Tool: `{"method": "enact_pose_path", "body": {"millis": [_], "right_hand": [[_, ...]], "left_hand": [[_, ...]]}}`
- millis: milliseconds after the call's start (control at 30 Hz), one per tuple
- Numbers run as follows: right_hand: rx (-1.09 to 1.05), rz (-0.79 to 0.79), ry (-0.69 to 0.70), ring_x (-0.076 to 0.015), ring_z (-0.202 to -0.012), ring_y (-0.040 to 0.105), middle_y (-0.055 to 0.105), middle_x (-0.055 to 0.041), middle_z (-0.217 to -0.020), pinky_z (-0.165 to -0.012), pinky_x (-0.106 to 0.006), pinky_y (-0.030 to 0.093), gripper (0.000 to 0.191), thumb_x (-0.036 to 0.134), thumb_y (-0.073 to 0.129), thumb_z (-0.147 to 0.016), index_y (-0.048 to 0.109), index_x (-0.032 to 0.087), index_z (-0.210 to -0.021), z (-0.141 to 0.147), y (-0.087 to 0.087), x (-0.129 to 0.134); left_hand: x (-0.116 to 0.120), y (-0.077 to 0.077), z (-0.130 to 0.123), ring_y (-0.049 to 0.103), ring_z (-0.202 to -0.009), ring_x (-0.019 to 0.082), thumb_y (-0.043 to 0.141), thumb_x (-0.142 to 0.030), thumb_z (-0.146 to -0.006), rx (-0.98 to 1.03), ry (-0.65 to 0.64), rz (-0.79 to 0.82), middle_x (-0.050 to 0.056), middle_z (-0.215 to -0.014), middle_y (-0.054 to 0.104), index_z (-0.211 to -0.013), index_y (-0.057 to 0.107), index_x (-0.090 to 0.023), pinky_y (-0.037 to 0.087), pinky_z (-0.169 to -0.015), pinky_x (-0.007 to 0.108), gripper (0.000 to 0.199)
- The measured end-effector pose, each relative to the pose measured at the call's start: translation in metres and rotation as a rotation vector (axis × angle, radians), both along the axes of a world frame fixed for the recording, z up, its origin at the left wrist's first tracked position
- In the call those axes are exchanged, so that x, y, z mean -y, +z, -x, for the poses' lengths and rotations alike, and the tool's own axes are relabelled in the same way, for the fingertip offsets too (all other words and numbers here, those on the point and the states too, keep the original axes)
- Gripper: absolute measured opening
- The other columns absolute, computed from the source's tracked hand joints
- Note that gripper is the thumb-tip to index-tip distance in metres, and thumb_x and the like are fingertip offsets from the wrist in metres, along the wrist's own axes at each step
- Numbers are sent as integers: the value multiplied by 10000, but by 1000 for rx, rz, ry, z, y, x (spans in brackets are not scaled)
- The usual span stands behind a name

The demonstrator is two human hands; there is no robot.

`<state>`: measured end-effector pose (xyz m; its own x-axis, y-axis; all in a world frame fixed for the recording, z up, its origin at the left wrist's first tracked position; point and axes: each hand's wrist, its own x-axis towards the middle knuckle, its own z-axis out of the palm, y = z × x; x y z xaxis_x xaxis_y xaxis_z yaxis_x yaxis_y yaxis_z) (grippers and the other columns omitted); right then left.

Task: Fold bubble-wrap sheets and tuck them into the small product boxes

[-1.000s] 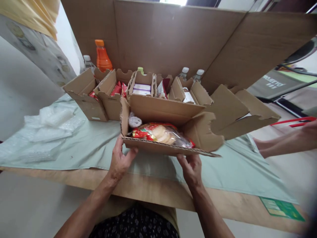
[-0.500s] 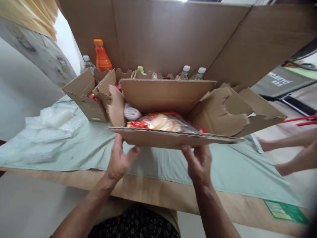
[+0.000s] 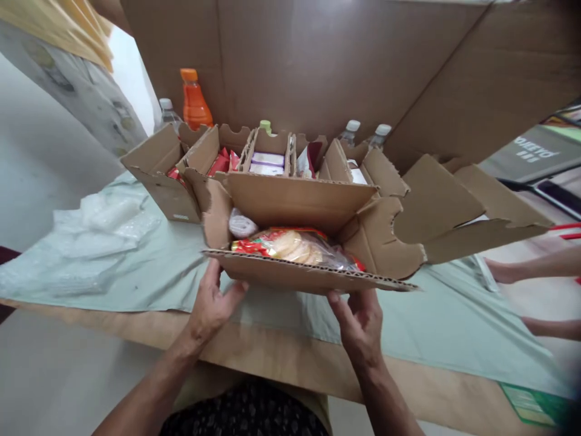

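Observation:
Both hands hold an open cardboard box (image 3: 290, 275) tilted toward me above the green cloth. My left hand (image 3: 214, 306) grips its lower left side, and my right hand (image 3: 361, 324) its lower right side; the fingertips are hidden under the box. Inside lie a clear and red plastic packet (image 3: 297, 245) of pale round food and a whitish wrapped roll (image 3: 242, 224) at the left. Just behind stands a row of narrow cardboard boxes (image 3: 158, 191) holding red packets (image 3: 222, 162), white and purple packs (image 3: 267, 163) and a maroon and white packet (image 3: 308, 158).
Bubble wrap (image 3: 97, 242) lies at the left on the green cloth (image 3: 454, 321). An orange bottle (image 3: 196, 103) and white-capped bottles (image 3: 351, 130) stand before a tall cardboard panel (image 3: 318, 66). Another open box (image 3: 454, 200) is at the right, beyond it a person's legs (image 3: 535, 269).
The held box has come down and nearer to me, with both hands on it. The row of boxes behind and their contents now show more.

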<state>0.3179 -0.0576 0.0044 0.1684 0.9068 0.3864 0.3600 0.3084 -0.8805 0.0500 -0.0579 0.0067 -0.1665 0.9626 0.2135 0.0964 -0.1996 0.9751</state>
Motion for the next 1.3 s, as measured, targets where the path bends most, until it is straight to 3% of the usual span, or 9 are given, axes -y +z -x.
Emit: {"method": "enact_pose_path", "body": {"millis": [233, 333, 467, 567, 700, 833, 967, 1133, 1300], "right_hand": [[64, 59, -161, -332, -1204, 671, 733, -134, -1263, -1075, -534, 505, 562, 485, 788, -844, 674, 195, -1312, -60, -10, 20], [69, -180, -193, -320, -1319, 627, 689, -108, -1393, -1138, -551, 472, 435, 344, 780, -869, 721, 231, -1284, -61, 34, 14], [250, -424, -159, -257, -1073, 746, 797, -54, -1134, -998, -470, 580, 220, 207, 769, -875, 804, 283, -1079, -38, 111, -7], [559, -350, 147, -237, -1023, 756, 800, -33, -1105, -933, -427, 600, 182, 258, 705, -937, 795, 297, -1090, -14, 146, -37], [875, -164, 641, -241, -959, 759, 807, -4, -1073, -859, -392, 601, 242, 339, 617, -958, 802, 298, -1108, 16, 156, -89], [976, -77, 738, -224, -906, 747, 805, 8, -1062, -790, -343, 574, 249, 316, 615, -936, 800, 294, -1101, 33, 157, -112], [861, -151, 527, -220, -916, 742, 800, 5, -1047, -819, -351, 574, 255, 408, 605, -969, 797, 283, -1082, 25, 164, -92], [582, -155, -53, -171, -813, 712, 787, -14, -918, -798, -323, 565, 172, 413, 721, -919, 797, 264, -957, -27, 154, -64], [182, 72, -96, -218, -923, 717, 773, -63, -1058, -803, -373, 591, 507, 524, 862, -743, 747, 236, -1144, -70, 116, -66]], "left_hand": [[8, -22, -6, 610, -1283, 317, 669, -312, -859, -190, -32, 84, 143, -1313, 674, -1306, 623, -166, 500, -1103, 464, 473], [10, -33, -1, 619, -1273, 296, 633, -276, -880, -217, -39, 73, 137, -1327, 672, -1305, 634, -172, 497, -1116, 458, 438], [14, -41, 0, 648, -1203, 295, 634, -244, -865, -295, -31, 85, 112, -1203, 716, -1281, 657, -181, 528, -1075, 474, 421], [15, -42, -3, 675, -1088, 284, 633, -235, -846, -350, -26, 93, 98, -1113, 722, -1257, 667, -181, 575, -976, 450, 416], [13, -43, -7, 674, -1067, 291, 620, -242, -832, -402, -6, 63, 119, -1164, 704, -1286, 642, -177, 582, -933, 441, 460], [13, -45, -8, 638, -1167, 306, 575, -241, -854, -456, -17, 31, 145, -1255, 677, -1342, 595, -176, 538, -1019, 482, 493], [14, -46, -6, 629, -1213, 311, 565, -237, -875, -462, -47, 5, 157, -1299, 669, -1381, 566, -171, 524, -1055, 503, 510], [16, -49, -6, 626, -1253, 312, 574, -243, -902, -430, -28, -12, 152, -1336, 662, -1382, 565, -187, 516, -1085, 508, 484], [17, -48, -7, 638, -1242, 299, 572, -299, -942, -407, 17, -40, 148, -1318, 667, -1353, 581, -182, 531, -1071, 475, 427]]}}
